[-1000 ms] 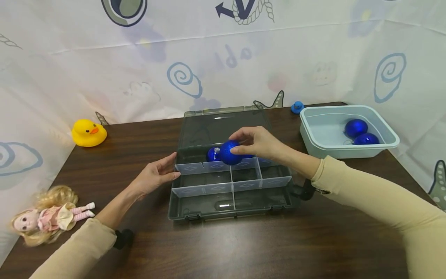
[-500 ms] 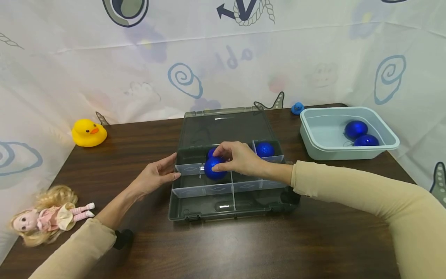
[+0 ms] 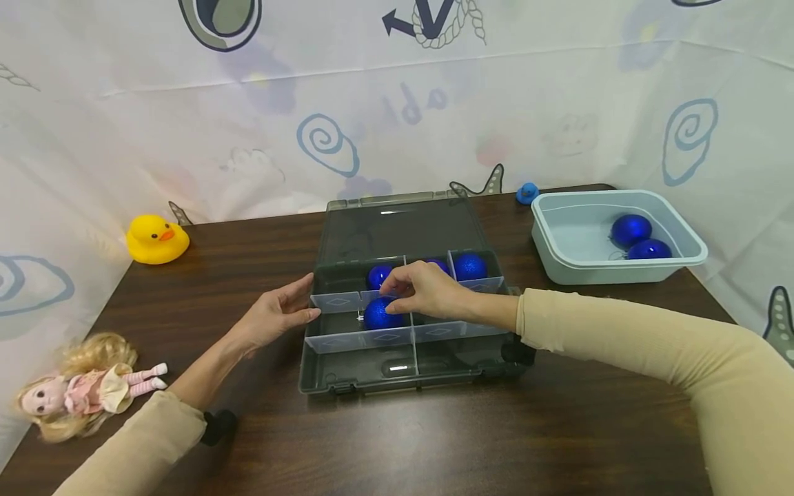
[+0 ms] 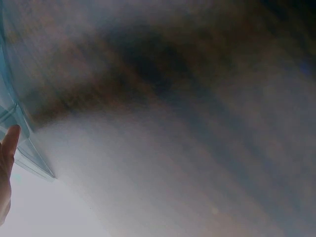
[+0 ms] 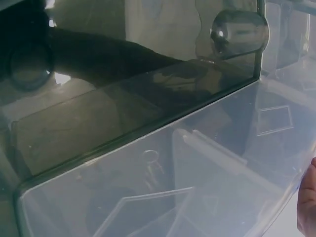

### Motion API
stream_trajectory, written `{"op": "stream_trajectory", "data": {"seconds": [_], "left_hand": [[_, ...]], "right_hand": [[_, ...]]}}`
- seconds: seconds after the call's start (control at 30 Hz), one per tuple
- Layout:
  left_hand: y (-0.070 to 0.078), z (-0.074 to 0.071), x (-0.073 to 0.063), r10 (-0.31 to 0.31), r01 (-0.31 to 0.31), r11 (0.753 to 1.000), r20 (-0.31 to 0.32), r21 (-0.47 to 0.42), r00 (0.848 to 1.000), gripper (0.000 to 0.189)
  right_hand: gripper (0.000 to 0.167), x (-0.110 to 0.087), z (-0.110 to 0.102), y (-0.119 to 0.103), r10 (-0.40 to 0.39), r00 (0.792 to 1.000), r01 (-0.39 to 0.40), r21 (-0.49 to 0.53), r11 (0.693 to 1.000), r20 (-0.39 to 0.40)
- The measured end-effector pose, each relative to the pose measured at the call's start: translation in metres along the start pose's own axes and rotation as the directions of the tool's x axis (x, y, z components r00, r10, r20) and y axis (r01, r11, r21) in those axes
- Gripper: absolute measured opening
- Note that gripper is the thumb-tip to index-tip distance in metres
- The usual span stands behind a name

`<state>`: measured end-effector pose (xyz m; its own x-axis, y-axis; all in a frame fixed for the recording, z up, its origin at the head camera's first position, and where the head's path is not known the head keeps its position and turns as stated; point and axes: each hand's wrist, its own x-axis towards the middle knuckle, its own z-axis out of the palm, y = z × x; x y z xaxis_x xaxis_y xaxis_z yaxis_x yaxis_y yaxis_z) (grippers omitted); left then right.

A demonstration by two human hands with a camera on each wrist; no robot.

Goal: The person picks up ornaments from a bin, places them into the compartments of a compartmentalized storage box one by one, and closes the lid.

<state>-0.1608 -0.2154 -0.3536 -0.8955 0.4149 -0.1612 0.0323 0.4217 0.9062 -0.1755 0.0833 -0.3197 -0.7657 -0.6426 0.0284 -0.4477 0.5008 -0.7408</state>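
A smoky-grey divided storage box (image 3: 360, 375) lies open, its lid (image 3: 403, 231) folded back. A glittery blue bauble (image 3: 380, 315) rests in the left compartment of its middle row, silver cap to the left. Just above it is my right hand (image 3: 428, 293), thumb and fingers spread apart at the bauble's upper right; whether the thumb still touches it is hard to tell. Several more blue baubles (image 3: 470, 266) sit in the back row, partly hidden by that hand. My left hand (image 3: 279, 313) rests against the box's left side, with a finger (image 4: 10, 140) showing in the left wrist view.
A pale blue tub (image 3: 620, 265) at the right holds two blue baubles (image 3: 631, 231). Behind it stands a small blue duck (image 3: 527, 193). To the left are a yellow duck (image 3: 157, 241) and a doll (image 3: 93, 393) lying down. Patterned cloth (image 3: 372, 103) backs the table.
My right hand has moved left and forward over the middle row. The bauble it held has gone down into the compartment, and the fingers have loosened. My left hand stays in place.
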Motion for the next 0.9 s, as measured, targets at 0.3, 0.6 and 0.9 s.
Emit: {"op": "stream_trajectory", "data": {"seconds": [0.3,0.6,0.9], "left_hand": [[-0.001,0.001,0.000,-0.009,0.009,1.000,0.001,0.006,1.000,0.079],[0.000,0.000,0.002,-0.010,0.010,1.000,-0.006,0.011,1.000,0.078],[0.000,0.000,0.000,-0.018,0.018,1.000,-0.006,0.024,1.000,0.078]], "right_hand": [[0.026,-0.009,-0.028,0.008,-0.039,0.990,0.056,0.130,0.990,-0.133],[0.028,-0.051,-0.103,0.060,0.149,0.845,0.018,0.307,0.952,-0.513],[0.019,-0.113,-0.165,0.137,0.385,0.591,-0.105,0.406,0.908,-0.709]]}}
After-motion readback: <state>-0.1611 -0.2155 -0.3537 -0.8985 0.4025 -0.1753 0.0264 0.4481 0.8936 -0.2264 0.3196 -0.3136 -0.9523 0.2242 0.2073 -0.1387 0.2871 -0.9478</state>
